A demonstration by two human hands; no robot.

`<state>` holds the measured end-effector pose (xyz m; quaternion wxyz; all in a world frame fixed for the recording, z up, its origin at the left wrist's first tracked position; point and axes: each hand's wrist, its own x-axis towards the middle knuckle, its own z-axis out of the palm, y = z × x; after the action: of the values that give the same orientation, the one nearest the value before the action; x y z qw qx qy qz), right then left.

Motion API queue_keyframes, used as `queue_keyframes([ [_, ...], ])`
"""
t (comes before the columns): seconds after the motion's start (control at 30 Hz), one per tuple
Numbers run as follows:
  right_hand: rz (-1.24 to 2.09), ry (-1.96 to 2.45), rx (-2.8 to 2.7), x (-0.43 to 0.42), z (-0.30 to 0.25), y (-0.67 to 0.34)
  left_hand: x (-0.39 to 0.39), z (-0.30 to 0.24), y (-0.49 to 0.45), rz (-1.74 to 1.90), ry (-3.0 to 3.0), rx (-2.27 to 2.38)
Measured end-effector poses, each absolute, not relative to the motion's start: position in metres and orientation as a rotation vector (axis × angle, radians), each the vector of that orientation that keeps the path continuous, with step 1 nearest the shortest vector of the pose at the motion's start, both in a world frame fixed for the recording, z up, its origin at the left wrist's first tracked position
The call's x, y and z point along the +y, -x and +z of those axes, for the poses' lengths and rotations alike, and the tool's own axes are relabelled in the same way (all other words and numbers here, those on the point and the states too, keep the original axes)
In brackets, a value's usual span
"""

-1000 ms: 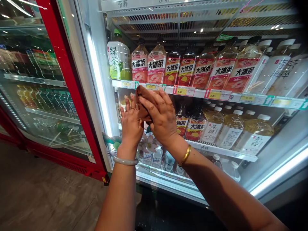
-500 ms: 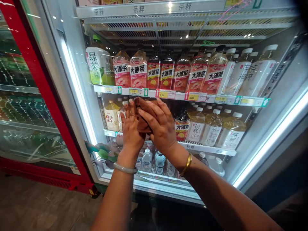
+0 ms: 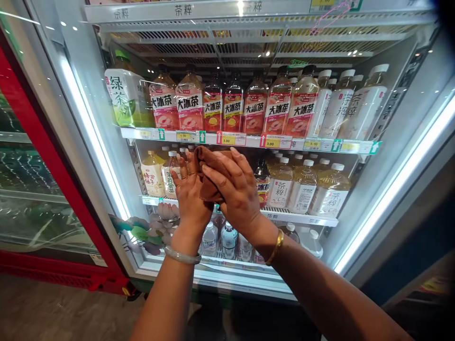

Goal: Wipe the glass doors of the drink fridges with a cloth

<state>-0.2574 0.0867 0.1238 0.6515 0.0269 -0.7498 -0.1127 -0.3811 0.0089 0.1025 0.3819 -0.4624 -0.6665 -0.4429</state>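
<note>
In the middle of the head view, a folded brown cloth [image 3: 206,185] is bunched between my two hands, in front of the drinks cooler. My left hand [image 3: 194,203] is on the cloth's left side, its fingers pointing up and somewhat apart, the cloth held at the thumb side. My right hand [image 3: 239,196] lies over the cloth from the right, its long fingers bent along it and its thumb low. A pale bangle [image 3: 182,256] is on the left wrist, a gold one [image 3: 276,247] on the right. The cloth's far side is hidden.
Behind my hands, shelves hold peach-labelled tea bottles [image 3: 190,102], a large green tea bottle [image 3: 126,94] and white-capped bottles [image 3: 280,187]. A flower picture [image 3: 145,232] shows at the lower left. A red-framed cooler [image 3: 67,213] stands on the left.
The view has shifted, so the shelves appear further left. My hands still hold the cloth together, and more of its brown surface shows between them.
</note>
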Motion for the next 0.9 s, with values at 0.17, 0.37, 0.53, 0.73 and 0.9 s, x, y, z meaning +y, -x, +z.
queue_keyframes([
  [0.17, -0.276, -0.093, -1.748, 0.087, 0.094, 0.251, 0.016, 0.087, 0.369, -1.173, 1.210, -1.761],
  [0.37, -0.240, -0.060, -1.707, 0.101, 0.071, 0.220, 0.027, 0.062, 0.361, -1.118, 1.191, -1.712],
  [0.53, -0.228, 0.002, -1.717, 0.097, 0.085, 0.226, 0.030, 0.060, 0.351, -1.123, 1.220, -1.721],
  [0.73, -0.225, -0.047, -1.755, 0.102, 0.056, 0.210, 0.029, 0.053, 0.334, -1.097, 1.299, -1.788],
  [0.9, -0.206, 0.049, -1.662, 0.111, 0.060, 0.191, 0.037, 0.041, 0.323, -1.075, 1.260, -1.764],
])
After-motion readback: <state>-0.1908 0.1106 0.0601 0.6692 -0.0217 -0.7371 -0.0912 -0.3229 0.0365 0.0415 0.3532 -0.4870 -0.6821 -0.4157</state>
